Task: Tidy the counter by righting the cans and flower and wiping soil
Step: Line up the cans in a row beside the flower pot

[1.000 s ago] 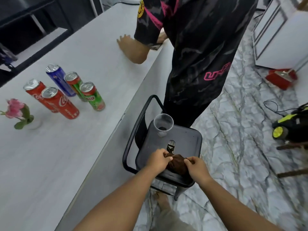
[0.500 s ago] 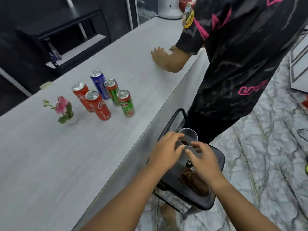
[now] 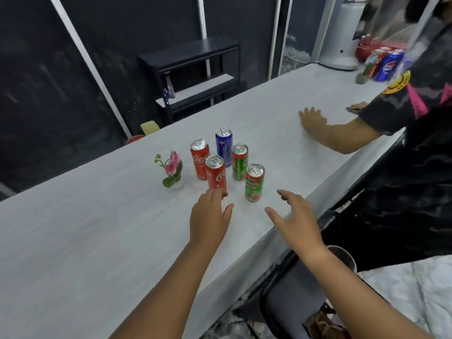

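Currently both hands are empty. Left hand [image 3: 210,216] is over the tabletop [image 3: 97,241], fingers relaxed and loosely together, thumb out, fingertips right at the base of the front red can [image 3: 215,176]; contact can't be confirmed. Right hand [image 3: 294,221] is spread, fingers apart, near the tabletop edge, just right of the front green can [image 3: 254,182]. All five cans stand upright in a cluster: back red can [image 3: 200,159], blue can [image 3: 223,146] and back green can [image 3: 239,161] behind the front two. Flower [image 3: 172,167] is upright in a small white pot, just left of the red cans. Another person's hand [image 3: 313,119] lies flat on the tabletop further back. Below right: dark chair [image 3: 293,294], cup [image 3: 344,258], brown cloth [image 3: 322,324].
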`<state>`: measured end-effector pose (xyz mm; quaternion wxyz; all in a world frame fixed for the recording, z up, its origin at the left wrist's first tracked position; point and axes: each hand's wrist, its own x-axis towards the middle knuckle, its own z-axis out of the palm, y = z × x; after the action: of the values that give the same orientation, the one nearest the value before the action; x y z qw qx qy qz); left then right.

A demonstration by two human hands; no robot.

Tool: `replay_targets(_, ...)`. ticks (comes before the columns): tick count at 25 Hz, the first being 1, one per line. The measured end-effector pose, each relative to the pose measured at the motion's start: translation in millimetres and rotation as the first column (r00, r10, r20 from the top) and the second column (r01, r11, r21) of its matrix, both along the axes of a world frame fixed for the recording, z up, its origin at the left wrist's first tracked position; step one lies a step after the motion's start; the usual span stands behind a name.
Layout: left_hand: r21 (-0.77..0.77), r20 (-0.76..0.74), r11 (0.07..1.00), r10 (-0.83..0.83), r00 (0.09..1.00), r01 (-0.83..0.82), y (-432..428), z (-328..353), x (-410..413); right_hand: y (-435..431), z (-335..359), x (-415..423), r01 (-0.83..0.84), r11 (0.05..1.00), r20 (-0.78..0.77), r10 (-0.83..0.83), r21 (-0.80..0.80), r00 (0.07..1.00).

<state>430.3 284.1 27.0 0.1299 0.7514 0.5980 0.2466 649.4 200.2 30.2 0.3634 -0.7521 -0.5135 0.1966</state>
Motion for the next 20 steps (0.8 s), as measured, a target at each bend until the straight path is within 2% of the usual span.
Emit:
replay_targets(3, -0.172, 0.209, 0.97, 0.209, 0.955, -0.174, 29.3, -3.0, -16.9, 47.3, -0.5, -13.2, -0.028, 0.997, -0.196, 0.014, -0.071, 0.981)
replay_targets(6, -0.258, 0.293, 0.945, 0.274, 0.916, -0.2, 55.2, -4.7, -19.3, 77.3, -7.4, -20.5, -0.035, 0.994, -0.291, 0.003, -0.106, 0.957)
replay_targets(13, -0.296, 0.434, 0.948, 0.239, 0.869, -0.112, 71.1, -16.6, -8.2, 88.3, -21.9, -30.0, 0.027, 0.999, -0.276, -0.033, -0.027, 0.961)
replay_targets(17, -0.295, 0.462, 0.948, 0.252, 0.85, -0.12, 41.7, -18.7, -35.6, 73.2, -23.1, -49.8, -0.064, 0.998, -0.31, 0.056, -0.015, 0.949)
replay_targets(20, -0.322, 0.479, 0.929, 0.325, 0.815, -0.181, 10.1, -22.7, -76.4, 63.3, -23.0, -83.1, -0.172, 0.985, -0.333, 0.164, 0.006, 0.929)
